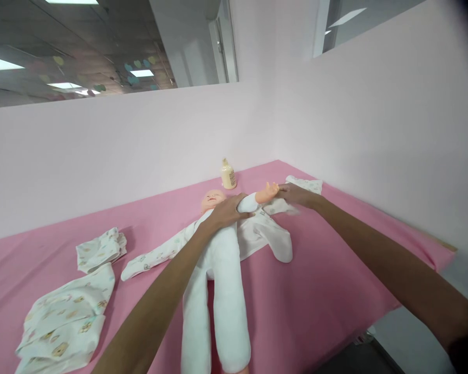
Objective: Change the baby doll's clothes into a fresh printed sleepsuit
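A baby doll in white clothes lies on its back on the pink table cover, legs toward me. Under it is spread an open printed romper. My left hand rests on the doll's chest and upper arm, fingers curled over it. My right hand reaches to the doll's raised hand and pinches the romper's sleeve just beside it.
A small cream bottle stands near the back wall behind the doll's head. Folded printed baby clothes and a smaller folded piece lie at the left. Pink partition walls close the back and right; the table edge runs at the right.
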A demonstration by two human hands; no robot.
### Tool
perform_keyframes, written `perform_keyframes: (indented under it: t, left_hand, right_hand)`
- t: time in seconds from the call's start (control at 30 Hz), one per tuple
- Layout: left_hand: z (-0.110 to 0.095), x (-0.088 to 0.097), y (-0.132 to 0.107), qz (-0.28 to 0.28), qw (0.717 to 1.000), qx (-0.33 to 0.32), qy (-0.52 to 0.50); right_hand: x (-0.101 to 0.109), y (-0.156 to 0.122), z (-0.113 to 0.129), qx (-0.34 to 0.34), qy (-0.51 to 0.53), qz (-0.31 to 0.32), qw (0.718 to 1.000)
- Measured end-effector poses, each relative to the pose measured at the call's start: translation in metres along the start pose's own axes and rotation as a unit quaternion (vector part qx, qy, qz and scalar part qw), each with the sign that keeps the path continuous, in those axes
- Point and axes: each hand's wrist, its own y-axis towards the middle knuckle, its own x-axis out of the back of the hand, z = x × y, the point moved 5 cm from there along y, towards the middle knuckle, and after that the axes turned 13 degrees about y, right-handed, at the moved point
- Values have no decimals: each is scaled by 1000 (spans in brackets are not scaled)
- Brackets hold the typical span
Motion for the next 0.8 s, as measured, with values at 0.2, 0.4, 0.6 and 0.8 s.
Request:
perform_keyframes:
  t: [0.2,0.4,0.6,0.8]
  left_hand:
    - [-4,-4,1,5,1000,-10,7]
    - [-5,-6,2,13,1000,-7,1]
    - [-9,-11,5,30,999,9,35]
    - [-26,-17,9,30,994,4,104]
  right_hand:
    - [-23,16,-5,51,-219,-148,963]
    - [-81,3,-6,44,-149,-78,985]
    - [-113,-4,-7,26,-123,-3,992]
    - [-117,-7,-7,10,-156,-88,984]
